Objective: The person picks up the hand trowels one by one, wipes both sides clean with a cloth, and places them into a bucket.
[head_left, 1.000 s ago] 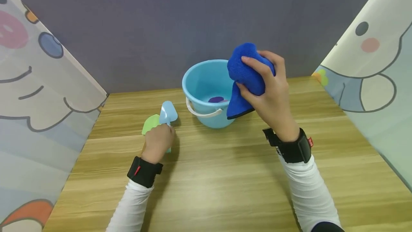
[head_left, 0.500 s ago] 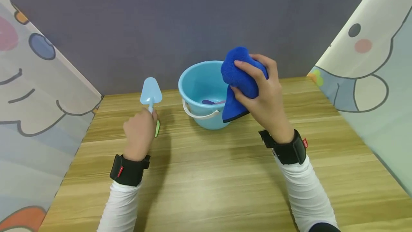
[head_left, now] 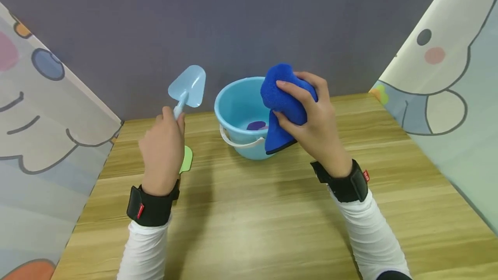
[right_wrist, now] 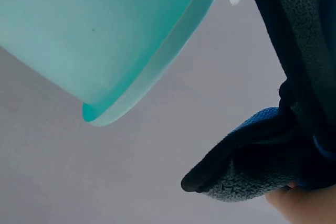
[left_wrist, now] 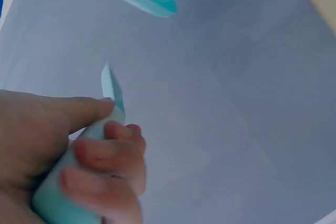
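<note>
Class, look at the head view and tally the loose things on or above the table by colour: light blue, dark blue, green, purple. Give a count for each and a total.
Light blue: 2, the toy shovel and the bucket.
Dark blue: 1, the cloth.
Green: 1, the flat piece on the table.
Purple: 1, the piece inside the bucket.
Total: 5.

Head view high, facing forward-down, wrist views close, looking up, all sharing the bucket (head_left: 243,116)
</note>
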`<state>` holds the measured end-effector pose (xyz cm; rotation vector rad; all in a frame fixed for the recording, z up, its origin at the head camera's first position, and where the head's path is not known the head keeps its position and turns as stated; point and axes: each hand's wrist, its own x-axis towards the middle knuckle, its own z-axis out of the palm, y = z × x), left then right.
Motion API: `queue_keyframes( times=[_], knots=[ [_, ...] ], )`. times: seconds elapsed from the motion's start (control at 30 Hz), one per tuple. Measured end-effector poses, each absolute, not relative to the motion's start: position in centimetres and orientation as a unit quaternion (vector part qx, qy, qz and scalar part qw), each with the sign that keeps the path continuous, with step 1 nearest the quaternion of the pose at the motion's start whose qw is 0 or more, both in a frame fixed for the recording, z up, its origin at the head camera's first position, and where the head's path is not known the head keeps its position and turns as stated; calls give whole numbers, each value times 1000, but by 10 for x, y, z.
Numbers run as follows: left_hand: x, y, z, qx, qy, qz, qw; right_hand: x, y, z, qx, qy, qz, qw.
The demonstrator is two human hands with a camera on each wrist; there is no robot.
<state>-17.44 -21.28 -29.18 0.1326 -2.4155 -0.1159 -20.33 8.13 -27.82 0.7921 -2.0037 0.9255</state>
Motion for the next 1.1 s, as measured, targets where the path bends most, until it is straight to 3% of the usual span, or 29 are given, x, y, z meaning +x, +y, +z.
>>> queue_keyframes(
  times=[0.57, 0.93, 1.1],
  knots=[
    [-176, -154, -270, -56, -921, -53, 383, -195, 55, -271, 340, -719, 446, 410],
    [-176, -145, -280, -91, -936, -92, 326, -206, 36, -281, 381, -722, 410, 407],
    [-169, -142, -278, -127, -933, -96, 323, -207, 29, -286, 403, -725, 354, 432]
  ],
)
